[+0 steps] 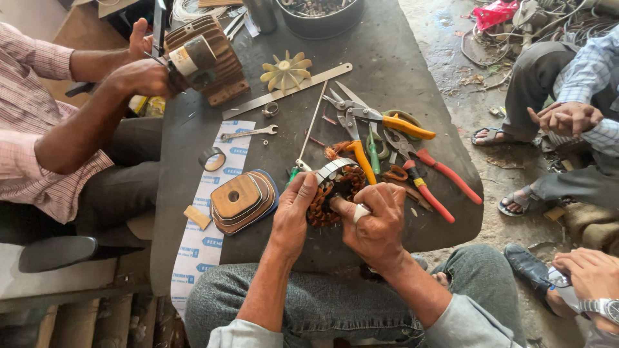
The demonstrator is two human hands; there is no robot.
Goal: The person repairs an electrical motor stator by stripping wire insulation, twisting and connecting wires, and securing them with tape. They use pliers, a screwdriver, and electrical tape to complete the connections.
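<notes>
A round motor stator (337, 188) wound with copper wire and ringed by a white band rests on the dark table (387, 71) near its front edge. My left hand (293, 212) grips the stator's left side, fingers curled over the rim. My right hand (374, 222) presses on its right side, with a strip of white tape around one finger. Just beyond the stator lie pliers with red handles (438, 187), scissors with orange handles (387, 119) and a green-handled screwdriver (374, 158).
A stack of brown wooden winding forms (242, 200) sits left of my hands on a white printed strip (206, 232). A person in a pink checked shirt (29, 129) works on a finned motor housing (206, 58) at the far left. A yellow fan (285, 69), steel ruler (290, 90), spanner (248, 133) and tape roll (212, 158) lie mid-table. Other people sit on the right.
</notes>
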